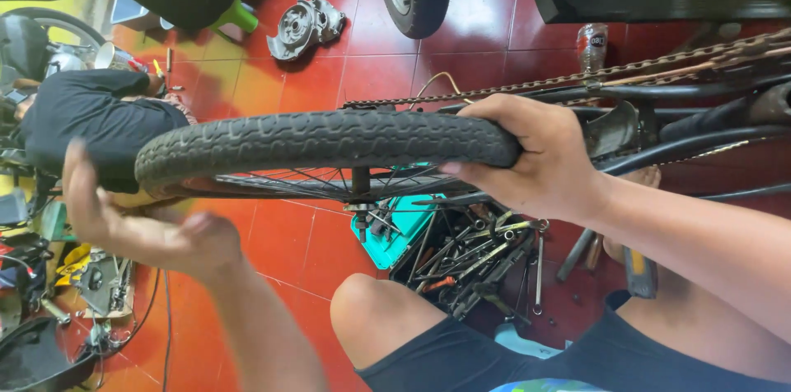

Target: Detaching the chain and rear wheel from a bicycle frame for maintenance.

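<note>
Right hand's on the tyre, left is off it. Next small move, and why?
Probably bring the left hand back onto the tyre at its near end. The right hand grips the tread at one end only, while the left hand is open, blurred, and just clear of the tread. The wheel sits in the bicycle frame above an open tool tray, so a second contact would likely steady it.

The right hand (535, 157) held the black tire (329, 140) of a bike wheel. The left hand (136, 223) was open and blurry, near the tire's other end. Tools (474, 260) lay below on the red floor (379, 70).
</note>
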